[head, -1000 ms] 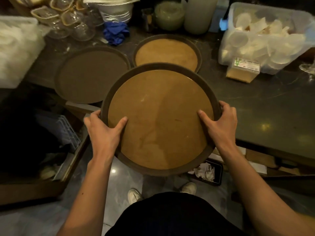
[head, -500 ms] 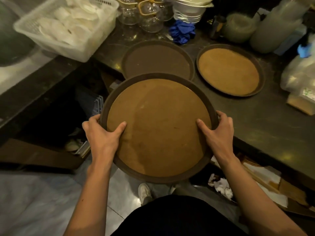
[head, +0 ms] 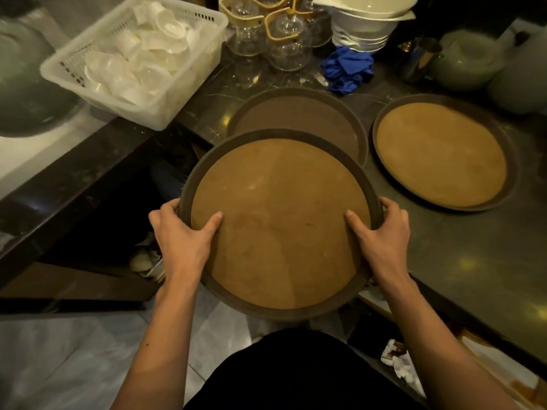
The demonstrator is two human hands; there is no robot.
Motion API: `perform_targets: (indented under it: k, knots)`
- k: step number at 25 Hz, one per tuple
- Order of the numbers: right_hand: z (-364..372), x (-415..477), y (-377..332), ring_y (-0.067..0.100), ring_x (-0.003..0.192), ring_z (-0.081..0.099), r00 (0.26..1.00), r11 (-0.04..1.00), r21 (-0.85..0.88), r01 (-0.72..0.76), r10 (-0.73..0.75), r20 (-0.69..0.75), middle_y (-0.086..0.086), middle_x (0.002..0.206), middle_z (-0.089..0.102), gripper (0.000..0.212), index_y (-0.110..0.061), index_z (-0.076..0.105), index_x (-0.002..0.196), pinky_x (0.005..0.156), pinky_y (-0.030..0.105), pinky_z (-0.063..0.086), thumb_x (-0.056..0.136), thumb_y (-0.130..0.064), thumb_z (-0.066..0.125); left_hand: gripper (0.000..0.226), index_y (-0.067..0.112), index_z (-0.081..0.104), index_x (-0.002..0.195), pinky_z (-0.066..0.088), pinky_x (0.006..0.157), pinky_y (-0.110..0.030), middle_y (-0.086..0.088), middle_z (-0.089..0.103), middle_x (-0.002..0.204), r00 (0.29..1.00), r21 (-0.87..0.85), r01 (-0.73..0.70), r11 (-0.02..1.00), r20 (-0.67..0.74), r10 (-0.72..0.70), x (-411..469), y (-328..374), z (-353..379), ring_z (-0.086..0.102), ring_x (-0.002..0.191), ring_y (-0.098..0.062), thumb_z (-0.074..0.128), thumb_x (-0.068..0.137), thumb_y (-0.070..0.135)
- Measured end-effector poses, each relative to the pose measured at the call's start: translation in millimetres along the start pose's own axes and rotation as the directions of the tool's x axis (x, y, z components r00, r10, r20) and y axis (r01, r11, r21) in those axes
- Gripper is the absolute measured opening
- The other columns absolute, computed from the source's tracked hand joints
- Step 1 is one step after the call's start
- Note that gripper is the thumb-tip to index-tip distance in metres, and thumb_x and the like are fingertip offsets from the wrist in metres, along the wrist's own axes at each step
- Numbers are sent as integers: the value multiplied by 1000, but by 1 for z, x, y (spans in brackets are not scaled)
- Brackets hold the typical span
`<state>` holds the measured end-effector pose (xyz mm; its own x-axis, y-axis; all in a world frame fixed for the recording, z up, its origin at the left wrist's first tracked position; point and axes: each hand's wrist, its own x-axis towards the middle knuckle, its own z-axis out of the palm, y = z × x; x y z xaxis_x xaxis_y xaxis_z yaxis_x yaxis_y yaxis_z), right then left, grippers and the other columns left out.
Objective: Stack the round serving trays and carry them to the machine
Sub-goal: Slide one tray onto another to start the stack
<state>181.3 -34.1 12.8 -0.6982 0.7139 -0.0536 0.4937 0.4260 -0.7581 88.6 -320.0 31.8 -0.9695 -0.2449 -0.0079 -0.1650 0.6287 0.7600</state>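
I hold a large round serving tray with a tan cork face and dark brown rim, in front of my body, off the counter's edge. My left hand grips its left rim, thumb on the cork. My right hand grips the right rim the same way. Behind it a dark brown round tray lies flat on the counter, partly hidden by the held tray. A third tray with a cork face lies flat to the right.
The dark stone counter runs right and back. A white plastic basket of white cups sits at the left corner. Glass jars, stacked white bowls, a blue cloth and pale jars line the back. Tiled floor below.
The view has swung left: the two counter trays shifted right in frame and the white basket came into view at left. Both hands keep the same grip on the held tray.
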Motion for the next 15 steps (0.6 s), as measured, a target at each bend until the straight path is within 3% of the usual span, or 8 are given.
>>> perform_targets:
  k: [7,15]
  knots:
    - [11,85,6,23,114,50,999,993,103,-53,52,13,-1,115,42,68,-13,48,134,102,41,44,79,-40,78,77,9,47,131,40,97,-32,-12,41,130,1000,61,4,998,-3,-4,51,47,60,51,114,-28,83,70,40]
    - [35,139,1,21,110,50,993,991,72,-116,118,-15,-1,111,42,67,-11,50,133,99,37,44,79,-39,78,78,8,46,132,40,101,-34,-12,40,132,998,80,2,997,63,-7,109,59,107,49,118,-27,82,70,40]
